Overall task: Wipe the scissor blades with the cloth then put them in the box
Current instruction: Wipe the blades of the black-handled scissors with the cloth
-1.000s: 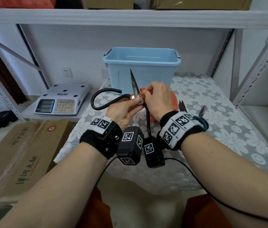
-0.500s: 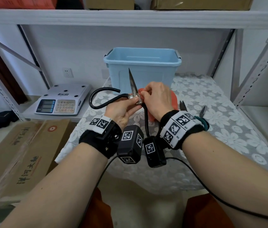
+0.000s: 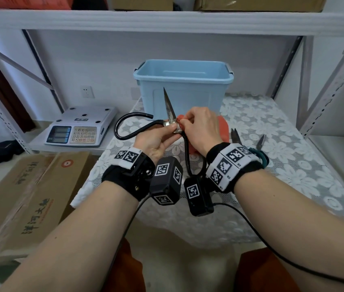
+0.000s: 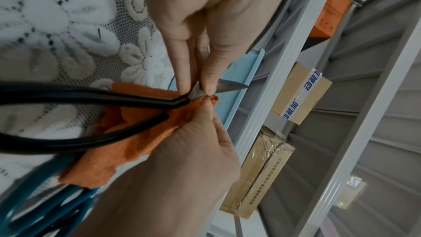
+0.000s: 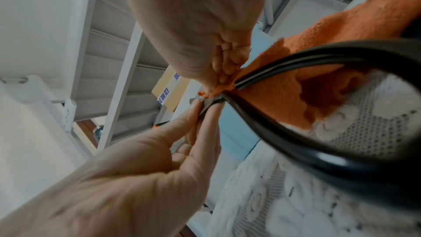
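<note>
Black-handled scissors (image 3: pixel 167 106) stand with the blades pointing up in front of the light blue box (image 3: pixel 183 91). My left hand (image 3: pixel 172 129) pinches them at the pivot between thumb and fingers (image 4: pixel 182 80). My right hand (image 3: pixel 184 123) holds the orange cloth (image 3: pixel 222 128) bunched against the base of the blades. In the left wrist view the cloth (image 4: pixel 127 143) hangs under the black handle loops (image 4: pixel 91 96), and the bare blade (image 4: pixel 230 87) sticks out past the fingers. The right wrist view shows my right hand (image 5: pixel 218 82) gripping the cloth (image 5: pixel 284 93) beside the handle (image 5: pixel 296 143).
A lace-covered table (image 3: pixel 293 165) carries the box at its back. A second pair of scissors (image 3: pixel 235 137) with teal handles lies behind my right wrist. A white electronic scale (image 3: pixel 80 127) sits on a lower shelf to the left, and a cardboard carton (image 3: pixel 25 190) lies below it.
The scissors and both hands have drifted slightly to the left. Both grips are the same.
</note>
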